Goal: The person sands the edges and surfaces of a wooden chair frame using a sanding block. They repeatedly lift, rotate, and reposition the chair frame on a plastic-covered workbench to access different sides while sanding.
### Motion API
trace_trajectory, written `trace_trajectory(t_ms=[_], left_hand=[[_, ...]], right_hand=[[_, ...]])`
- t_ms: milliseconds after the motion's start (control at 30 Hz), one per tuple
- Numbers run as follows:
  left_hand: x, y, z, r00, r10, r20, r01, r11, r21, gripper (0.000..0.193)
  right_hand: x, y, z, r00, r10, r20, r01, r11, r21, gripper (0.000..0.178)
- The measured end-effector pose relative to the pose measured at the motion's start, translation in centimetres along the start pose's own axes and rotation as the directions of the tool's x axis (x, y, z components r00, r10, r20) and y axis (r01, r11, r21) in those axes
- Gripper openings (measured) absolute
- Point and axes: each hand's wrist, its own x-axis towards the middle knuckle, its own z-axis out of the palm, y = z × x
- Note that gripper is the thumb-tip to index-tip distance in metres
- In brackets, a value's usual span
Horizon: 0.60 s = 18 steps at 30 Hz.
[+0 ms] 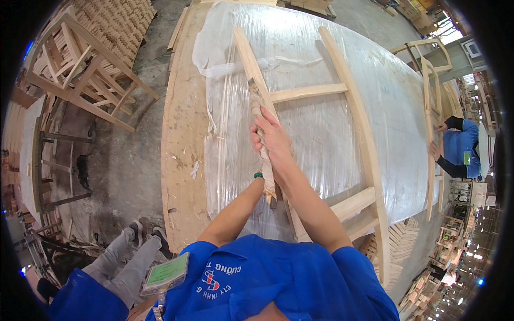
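My right hand (275, 138) is closed round a slim stick (256, 102) wrapped in pale, worn material, its fingers curling over the left side. The stick slants along the left long leg of a light wooden frame (360, 115); whether they touch I cannot tell. My left forearm (234, 215), with a green bracelet at the wrist, runs up beneath the stick. My left hand is hidden behind the stick and right hand, so its fingers do not show. The frame, with two long legs and several crosspieces, lies over a table wrapped in clear plastic (300, 160).
Bare board (184, 155) edges the table on its left. Beyond stand a wooden chair frame (88, 72) and stacked wood pieces (120, 24). A person in grey trousers (120, 257) is at lower left. At right a co-worker in blue (461, 145) holds another frame (428, 115).
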Motion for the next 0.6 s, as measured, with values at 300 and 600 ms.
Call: trace_trajectory(t_ms=[300, 600], left_hand=[[-0.2, -0.3, -0.1, 0.999, -0.015, 0.034, 0.016, 0.999, -0.029, 0.068], [0.4, 0.0, 0.4, 0.999, 0.044, -0.009, -0.044, 0.998, 0.035, 0.067]], right_hand=[[1.9, 0.4, -0.4, 0.999, 0.032, 0.041, -0.038, 0.986, 0.160, 0.058], [3.5, 0.4, -2.0, 0.996, 0.002, 0.091, -0.010, 0.996, 0.088, 0.056]])
